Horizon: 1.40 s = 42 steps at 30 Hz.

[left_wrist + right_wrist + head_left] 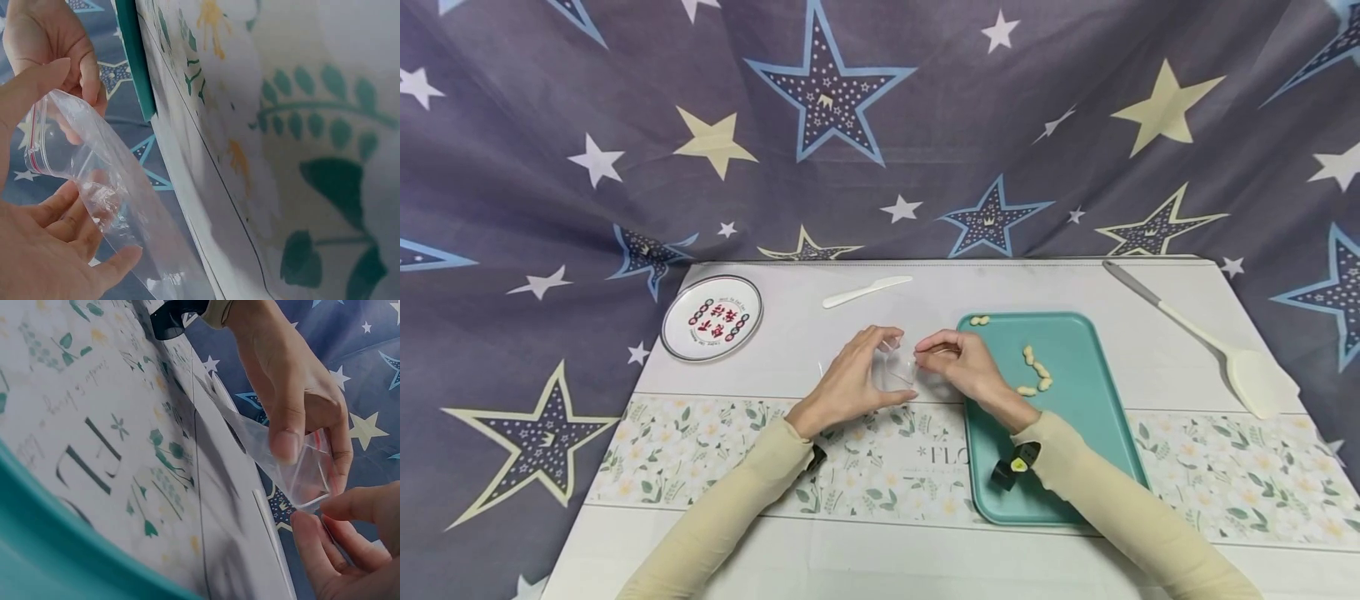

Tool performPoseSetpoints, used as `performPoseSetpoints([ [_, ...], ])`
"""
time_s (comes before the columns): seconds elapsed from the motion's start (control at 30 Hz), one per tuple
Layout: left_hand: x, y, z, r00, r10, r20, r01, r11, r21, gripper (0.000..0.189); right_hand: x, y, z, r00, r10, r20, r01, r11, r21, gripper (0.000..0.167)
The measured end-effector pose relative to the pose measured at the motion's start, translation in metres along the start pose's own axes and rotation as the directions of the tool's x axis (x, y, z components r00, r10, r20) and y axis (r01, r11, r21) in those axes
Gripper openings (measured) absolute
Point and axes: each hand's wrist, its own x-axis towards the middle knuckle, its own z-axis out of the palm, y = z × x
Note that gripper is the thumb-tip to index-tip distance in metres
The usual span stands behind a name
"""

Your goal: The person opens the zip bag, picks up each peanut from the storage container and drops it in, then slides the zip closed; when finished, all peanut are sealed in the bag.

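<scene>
A clear plastic zip bag (119, 187) with a red line along its mouth is between both hands above the table. In the head view my left hand (857, 375) curves round the bag, thumb and fingers spread apart. The right wrist view shows the left thumb (287, 444) at the near side of the bag and the fingers behind it. My right hand (962, 362) pinches the edge of the bag's mouth with thumb and fingertips. The mouth stands partly spread. Just right of the bag lies a teal tray (1075, 450), with the right forearm over it.
Several peanuts (1037, 371) lie on the tray, with another peanut (980, 321) at its far left corner. A white plate (681, 321) with red lettering stands at the far left. Behind the hands lies a white plastic knife (868, 292). A spatula (1255, 379) is at the right.
</scene>
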Motion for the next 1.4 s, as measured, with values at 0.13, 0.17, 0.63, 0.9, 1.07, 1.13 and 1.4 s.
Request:
performPoseSetpoints([
  [0.13, 0.001, 0.000, 0.000, 1.000, 0.000, -0.002, 0.000, 1.000, 0.026, 0.091, -0.001, -0.005, -0.001, 1.000, -0.007, -0.002, 0.007, 1.000, 0.009, 0.023],
  [0.17, 0.002, 0.001, 0.000, 1.000, 0.002, -0.003, -0.002, 0.999, 0.034, 0.091, -0.002, -0.006, 0.000, 1.000, -0.017, 0.004, 0.017, 1.000, 0.014, 0.023],
  [0.63, 0.009, 0.004, 0.007, 0.999, 0.053, 0.007, -0.053, 0.986, 0.160, 0.091, -0.007, -0.013, 0.012, 0.991, -0.116, 0.071, 0.123, 0.987, -0.100, 0.022],
  [0.9, 0.011, 0.005, 0.009, 0.998, 0.064, 0.005, -0.064, 0.981, 0.183, 0.091, -0.006, -0.009, 0.013, 0.993, -0.103, 0.060, 0.111, 0.983, -0.146, 0.019],
  [1.07, 0.011, 0.002, 0.010, 0.998, 0.068, 0.012, -0.069, 0.987, 0.145, 0.090, -0.006, -0.011, 0.013, 0.992, -0.111, 0.057, 0.118, 0.983, -0.139, 0.017],
  [1.13, 0.011, 0.000, 0.009, 0.998, 0.067, 0.012, -0.068, 0.992, 0.105, 0.089, -0.007, -0.012, 0.013, 0.992, -0.113, 0.055, 0.119, 0.985, -0.122, 0.017],
  [1.4, 0.009, -0.003, 0.005, 0.999, 0.041, 0.007, -0.040, 0.999, -0.027, 0.081, -0.005, -0.015, 0.011, 0.995, -0.089, 0.052, 0.091, 0.995, -0.040, 0.020],
])
